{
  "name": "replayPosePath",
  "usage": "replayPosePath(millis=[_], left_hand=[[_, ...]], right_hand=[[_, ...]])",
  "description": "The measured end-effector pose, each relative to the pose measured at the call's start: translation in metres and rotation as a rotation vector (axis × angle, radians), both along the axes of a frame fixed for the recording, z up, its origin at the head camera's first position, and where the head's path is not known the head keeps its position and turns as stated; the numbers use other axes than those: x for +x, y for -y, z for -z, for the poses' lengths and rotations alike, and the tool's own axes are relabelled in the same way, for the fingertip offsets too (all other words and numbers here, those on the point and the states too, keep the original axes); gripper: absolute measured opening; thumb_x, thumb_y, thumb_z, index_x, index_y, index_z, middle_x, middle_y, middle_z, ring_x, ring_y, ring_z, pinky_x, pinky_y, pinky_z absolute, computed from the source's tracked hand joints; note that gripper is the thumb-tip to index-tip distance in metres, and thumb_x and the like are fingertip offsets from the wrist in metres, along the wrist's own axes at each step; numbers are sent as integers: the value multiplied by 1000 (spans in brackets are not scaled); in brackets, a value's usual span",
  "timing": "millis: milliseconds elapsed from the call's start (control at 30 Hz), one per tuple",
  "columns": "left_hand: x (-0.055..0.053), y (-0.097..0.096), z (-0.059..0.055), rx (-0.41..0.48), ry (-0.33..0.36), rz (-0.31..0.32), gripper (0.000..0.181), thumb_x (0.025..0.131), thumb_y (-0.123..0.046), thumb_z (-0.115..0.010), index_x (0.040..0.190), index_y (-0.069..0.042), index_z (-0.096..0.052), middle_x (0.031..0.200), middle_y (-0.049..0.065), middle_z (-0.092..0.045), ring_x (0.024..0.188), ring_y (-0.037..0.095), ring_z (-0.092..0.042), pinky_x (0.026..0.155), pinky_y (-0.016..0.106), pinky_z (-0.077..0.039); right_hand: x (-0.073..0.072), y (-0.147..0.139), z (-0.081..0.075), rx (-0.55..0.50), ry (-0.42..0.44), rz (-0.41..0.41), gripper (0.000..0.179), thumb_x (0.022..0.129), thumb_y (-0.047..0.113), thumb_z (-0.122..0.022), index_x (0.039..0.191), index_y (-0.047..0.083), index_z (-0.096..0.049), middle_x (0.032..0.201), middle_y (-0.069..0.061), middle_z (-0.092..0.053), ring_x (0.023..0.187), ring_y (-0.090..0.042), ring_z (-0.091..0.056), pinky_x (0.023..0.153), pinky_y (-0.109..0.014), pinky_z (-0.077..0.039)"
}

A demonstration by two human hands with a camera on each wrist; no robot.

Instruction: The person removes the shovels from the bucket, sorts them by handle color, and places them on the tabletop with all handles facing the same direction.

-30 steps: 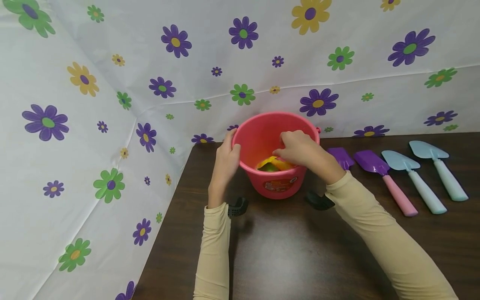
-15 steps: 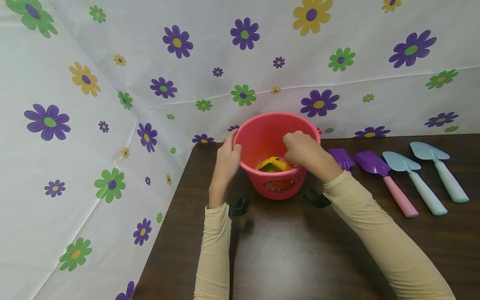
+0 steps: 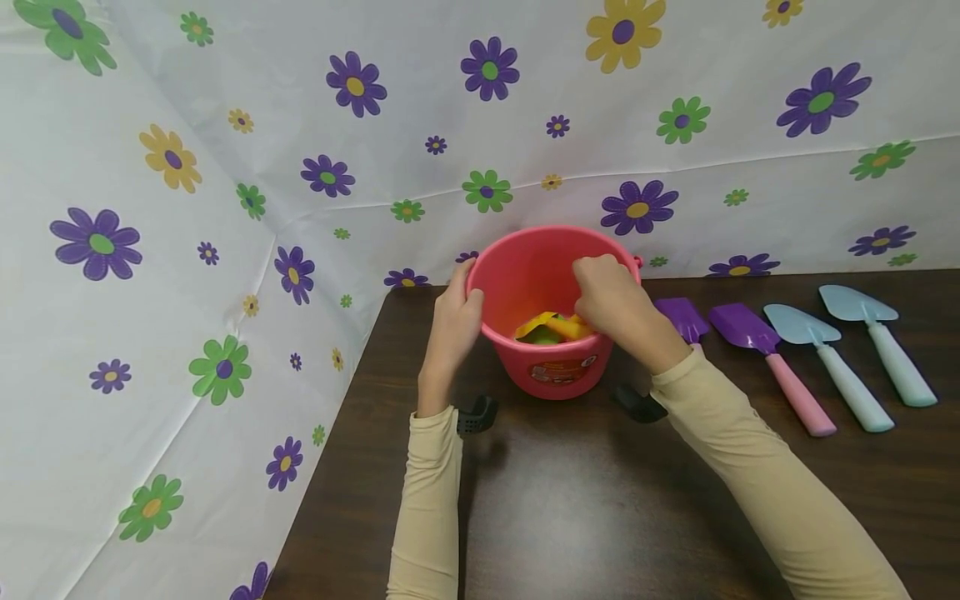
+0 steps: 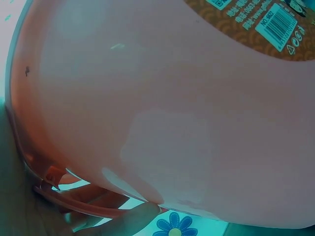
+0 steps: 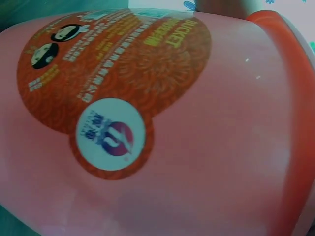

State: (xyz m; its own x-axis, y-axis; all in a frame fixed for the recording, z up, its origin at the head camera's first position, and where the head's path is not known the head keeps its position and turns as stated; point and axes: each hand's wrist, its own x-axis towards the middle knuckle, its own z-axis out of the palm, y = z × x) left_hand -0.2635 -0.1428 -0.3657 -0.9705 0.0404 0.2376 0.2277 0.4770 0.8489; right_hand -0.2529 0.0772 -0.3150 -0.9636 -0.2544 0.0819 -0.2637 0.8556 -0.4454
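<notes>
A pink plastic bucket [image 3: 525, 279] stands on the dark table, its mouth tipped toward the head camera. My left hand [image 3: 455, 323] grips its left rim and the bucket's handle loop [image 4: 78, 204], thumb on the near side. Inside the bucket lie colourful pieces, among them a yellow one [image 3: 567, 328] and a green one [image 3: 542, 336]. My right hand [image 3: 617, 304] reaches down over the right rim, fingers bent toward these pieces; its fingertips are hidden, and I cannot tell whether they hold anything. An orange label [image 5: 172, 64] fills part of the right wrist view.
Right of the bucket lie two purple-bladed shovels, one with a pink handle [image 3: 801, 392], and two pale blue trowels [image 3: 798, 321]. My right arm partly covers the nearer purple shovel [image 3: 681, 317]. A white flowered cloth [image 3: 405, 108] hangs behind and left of the dark table [image 3: 547, 492].
My right hand has sunk a little deeper into the bucket and shifted slightly right, so its fingertips dropped from sight. My left hand and the bucket stay in place.
</notes>
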Motion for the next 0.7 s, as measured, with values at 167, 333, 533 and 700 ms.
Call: replayPosePath(millis=[167, 333, 533, 700], left_hand=[[0, 0, 0, -10, -1, -1, 52, 102, -14, -46, 154, -9, -44, 143, 14, -60, 117, 30, -67, 99, 44, -56], [0, 1, 0, -7, 4, -5, 52, 102, -14, -46, 154, -9, -44, 143, 14, -60, 117, 30, -66, 99, 45, -56], [-1, 1, 0, 2, 1, 4, 52, 102, -13, -46, 154, -9, -44, 142, 15, -60, 117, 30, -67, 98, 44, -57], [-1, 0, 1, 14, 8, 9, 52, 102, -13, -47, 154, -9, -43, 144, 14, -59, 119, 31, -66, 98, 44, -57]], right_hand=[[1, -2, 1, -36, -56, 1, 11, 77, -10, -61, 83, -2, -56, 67, -10, -47, 64, -28, -50, 57, -34, -46], [1, -1, 1, -48, -34, -28, 14, 78, -12, -62, 86, -2, -56, 71, -12, -51, 68, -30, -54, 61, -37, -52], [1, -1, 0, -22, 8, -63, 17, 79, -14, -64, 91, -4, -58, 78, -14, -58, 75, -31, -59, 68, -39, -59], [1, -2, -2, 42, -28, -114, 15, 80, -9, -74, 89, -2, -64, 74, -11, -58, 71, -28, -57, 67, -37, -57]])
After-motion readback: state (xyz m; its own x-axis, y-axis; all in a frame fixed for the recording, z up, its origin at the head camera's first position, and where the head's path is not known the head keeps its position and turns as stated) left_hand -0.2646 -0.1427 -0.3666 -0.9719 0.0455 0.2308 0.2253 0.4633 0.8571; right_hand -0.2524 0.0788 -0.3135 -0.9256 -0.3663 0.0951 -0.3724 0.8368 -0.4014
